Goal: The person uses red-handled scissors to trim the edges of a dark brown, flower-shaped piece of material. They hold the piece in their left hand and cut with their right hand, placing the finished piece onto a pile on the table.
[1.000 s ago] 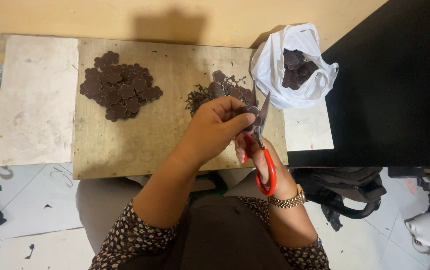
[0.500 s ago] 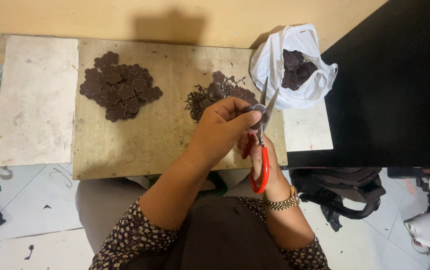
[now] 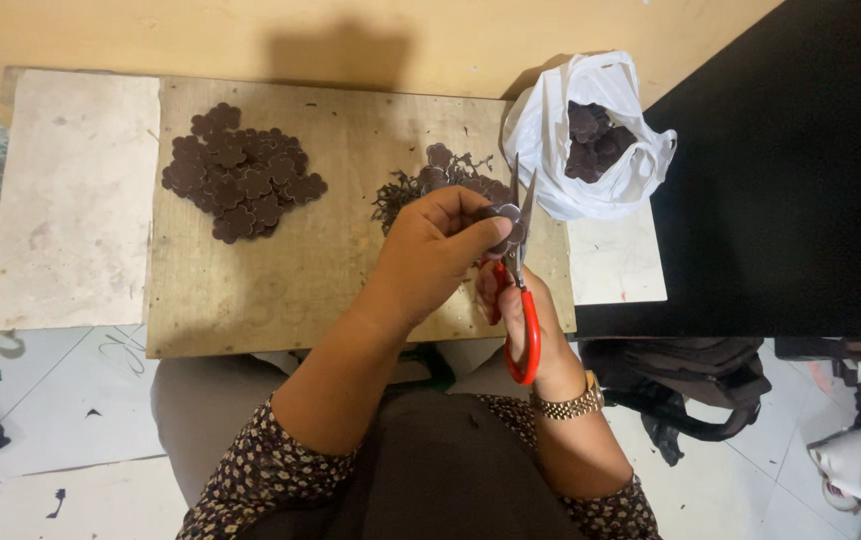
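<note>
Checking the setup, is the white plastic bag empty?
No, the white plastic bag holds dark brown pieces.

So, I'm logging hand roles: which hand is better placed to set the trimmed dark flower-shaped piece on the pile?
Left. The left hand pinches the dark flower-shaped piece; the right hand grips the red-handled scissors.

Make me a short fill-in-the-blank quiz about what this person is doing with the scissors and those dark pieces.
1. The right hand works scissors whose handles are ____ in colour.
2. The left hand holds a dark flower-shaped piece against the ____ of the scissors.
3. More dark pieces sit inside a white plastic ____ at the board's right end.
4. The tidy pile of cut pieces lies on the wooden board, to the ____ of the hands.

Missing words: red; blades; bag; left
</note>
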`<state>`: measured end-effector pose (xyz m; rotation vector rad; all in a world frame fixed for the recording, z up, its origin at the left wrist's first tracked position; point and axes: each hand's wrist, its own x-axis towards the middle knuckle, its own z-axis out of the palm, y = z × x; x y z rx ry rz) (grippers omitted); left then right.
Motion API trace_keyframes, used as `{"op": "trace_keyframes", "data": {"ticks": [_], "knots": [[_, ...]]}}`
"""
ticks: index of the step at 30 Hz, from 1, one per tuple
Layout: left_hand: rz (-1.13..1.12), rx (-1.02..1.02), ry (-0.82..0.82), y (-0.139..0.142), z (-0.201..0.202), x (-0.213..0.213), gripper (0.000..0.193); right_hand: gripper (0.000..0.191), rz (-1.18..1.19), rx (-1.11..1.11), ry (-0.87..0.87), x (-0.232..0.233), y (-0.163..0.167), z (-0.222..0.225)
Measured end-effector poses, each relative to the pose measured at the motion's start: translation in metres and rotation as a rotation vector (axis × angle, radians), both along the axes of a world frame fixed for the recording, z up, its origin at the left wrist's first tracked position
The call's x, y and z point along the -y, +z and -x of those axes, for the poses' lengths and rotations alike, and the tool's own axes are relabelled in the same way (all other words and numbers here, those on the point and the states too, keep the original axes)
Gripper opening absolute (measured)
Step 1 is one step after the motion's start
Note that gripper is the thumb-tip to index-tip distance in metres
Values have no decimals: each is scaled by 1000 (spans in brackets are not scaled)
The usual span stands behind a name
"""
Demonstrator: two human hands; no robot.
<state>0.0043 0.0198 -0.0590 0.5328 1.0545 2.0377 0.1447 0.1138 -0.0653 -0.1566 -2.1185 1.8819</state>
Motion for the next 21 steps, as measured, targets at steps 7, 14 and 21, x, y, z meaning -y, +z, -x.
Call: {"op": "trace_keyframes", "data": {"ticks": [7, 14, 21], "knots": [[3, -36, 21, 2, 3, 2, 9, 64, 15, 4, 26, -3, -1, 0], [18, -26, 23, 2, 4, 5, 9, 65, -4, 35, 26, -5, -6, 0], [-4, -86, 60, 0, 5, 4, 10, 63, -50, 51, 19, -6, -7, 0]]}}
